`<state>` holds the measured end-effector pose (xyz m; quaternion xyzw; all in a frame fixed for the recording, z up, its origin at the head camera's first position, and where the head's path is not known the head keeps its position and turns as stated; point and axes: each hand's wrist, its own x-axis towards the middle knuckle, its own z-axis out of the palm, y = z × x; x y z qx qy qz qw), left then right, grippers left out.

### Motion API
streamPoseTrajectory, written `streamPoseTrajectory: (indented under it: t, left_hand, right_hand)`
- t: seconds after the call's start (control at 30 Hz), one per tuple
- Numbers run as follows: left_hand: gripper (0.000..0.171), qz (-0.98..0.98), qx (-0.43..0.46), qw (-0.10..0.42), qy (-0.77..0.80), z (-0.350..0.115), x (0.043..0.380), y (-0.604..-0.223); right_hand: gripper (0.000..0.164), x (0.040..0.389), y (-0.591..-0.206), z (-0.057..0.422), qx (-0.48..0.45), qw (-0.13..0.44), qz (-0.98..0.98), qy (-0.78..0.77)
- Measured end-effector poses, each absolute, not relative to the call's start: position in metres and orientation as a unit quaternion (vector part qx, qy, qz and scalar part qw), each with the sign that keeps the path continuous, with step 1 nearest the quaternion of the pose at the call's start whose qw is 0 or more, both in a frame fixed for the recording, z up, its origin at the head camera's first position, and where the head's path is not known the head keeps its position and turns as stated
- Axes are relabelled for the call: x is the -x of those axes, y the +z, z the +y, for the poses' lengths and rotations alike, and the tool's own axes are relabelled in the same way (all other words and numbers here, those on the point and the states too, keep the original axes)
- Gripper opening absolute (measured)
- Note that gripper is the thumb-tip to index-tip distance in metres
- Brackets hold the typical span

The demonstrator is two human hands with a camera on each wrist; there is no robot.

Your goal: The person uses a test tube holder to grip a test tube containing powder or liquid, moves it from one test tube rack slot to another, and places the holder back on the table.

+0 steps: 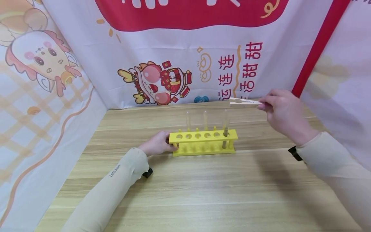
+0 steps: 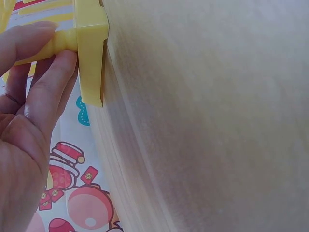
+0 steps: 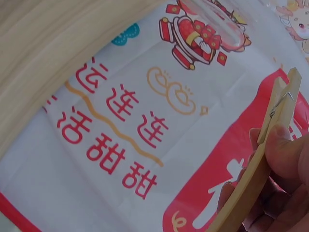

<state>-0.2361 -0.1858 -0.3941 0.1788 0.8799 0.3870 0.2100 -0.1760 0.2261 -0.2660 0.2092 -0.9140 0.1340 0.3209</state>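
A yellow test tube rack (image 1: 203, 139) stands on the table with a row of round holes along its top. My left hand (image 1: 157, 143) is at its left end; in the left wrist view the thumb and fingers pinch a yellow end post (image 2: 63, 41). Grey contents show in the lower part of a glass test tube (image 1: 225, 137) in the rightmost hole. Two clear test tubes (image 1: 205, 120) rise behind the rack's top. Up and to the right of the rack, my right hand (image 1: 285, 114) holds a wooden test tube clamp (image 3: 258, 166), its tip pointing left over the table's back edge.
A wooden-grained table (image 1: 185, 190) extends in front of the rack. Behind it hangs a white printed cloth (image 1: 179, 45) with red lettering and a cartoon figure. More printed cloth (image 1: 52, 106) borders the left side, and a pale cloth (image 1: 342, 90) the right.
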Motion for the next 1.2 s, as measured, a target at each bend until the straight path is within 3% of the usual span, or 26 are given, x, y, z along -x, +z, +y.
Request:
streamPoseTrajectory:
  t: [0.27, 0.57, 1.0, 1.2]
  left_hand:
    - [0.025, 0.877, -0.180, 0.214, 0.391, -0.186, 0.236, -0.394]
    - [0.027, 0.875, -0.179, 0.216, 0.394, -0.186, 0.236, -0.394]
    - [0.038, 0.876, -0.172, 0.217, 0.396, -0.185, 0.234, -0.390]
    - [0.042, 0.876, -0.166, 0.218, 0.397, -0.184, 0.232, -0.389]
  right_hand:
    - [0.025, 0.179, -0.249, 0.245, -0.169, 0.304, -0.926, 0.148]
    - [0.033, 0.194, -0.246, 0.281, -0.085, 0.236, -0.954, 0.166]
    - [0.041, 0.217, -0.279, 0.337, -0.010, 0.182, -0.967, 0.181]
    - [0.037, 0.224, -0.307, 0.357, 0.000, 0.158, -0.971, 0.182]
